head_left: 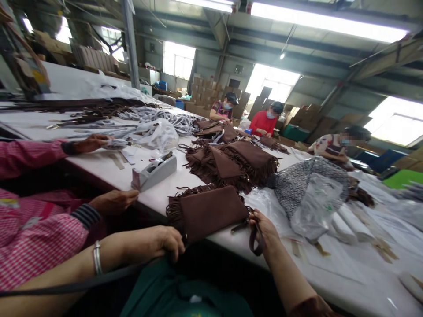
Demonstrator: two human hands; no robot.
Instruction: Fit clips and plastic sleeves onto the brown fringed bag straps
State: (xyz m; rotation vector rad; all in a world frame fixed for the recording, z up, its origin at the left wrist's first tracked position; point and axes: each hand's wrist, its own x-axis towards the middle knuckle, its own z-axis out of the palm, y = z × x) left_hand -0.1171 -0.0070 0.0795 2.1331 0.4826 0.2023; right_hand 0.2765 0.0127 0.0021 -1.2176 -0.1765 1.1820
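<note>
A brown fringed bag lies flat at the near table edge, its fringe spilling to the left and back. At its right corner my right hand is closed on a brown wrist strap that hangs in a loop below the fingers. My left hand is curled beside the bag's lower left corner, where a small metal ring shows. A long dark strap runs across my left forearm to this hand; the fingers appear closed around it, though their inner side is hidden.
A pile of fringed brown bags lies behind. A grey tape dispenser stands left, beside a co-worker's hands in checked sleeves. Right are a grey patterned cloth and clear plastic bags. Several people work across the table.
</note>
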